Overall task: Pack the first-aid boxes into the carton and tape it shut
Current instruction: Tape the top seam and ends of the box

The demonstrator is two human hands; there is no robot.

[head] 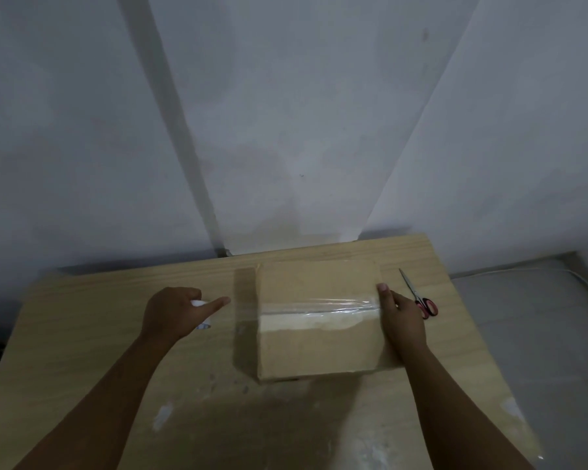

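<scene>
Carton (319, 340): closed cardboard box standing on the table, right of centre; flaps down, so any contents are hidden.
Tape strip (319, 308): clear tape running left to right across the carton top along the seam; glare makes its left end hard to trace, and whether it continues down the shadowed left wall cannot be told.
Left hand (174, 312): just left of the carton, apart from it; fingers curled around a tape roll (202, 315), thumb pointing toward the carton. Only small white parts of the roll show beyond the hand, the rest covered by it.
Right hand (401, 320): resting against the carton's right edge, thumb on the top at the right end of the tape strip; the other fingers lie down the right wall and are mostly out of sight, so their grip cannot be told.
Scissors (418, 295): red-handled, lying flat on the table just right of the carton, blades pointing far; handles partly behind the right hand.
Table (116, 385): light wood surface with pale smudges near the front; its near edge is cut off by the frame.
</scene>
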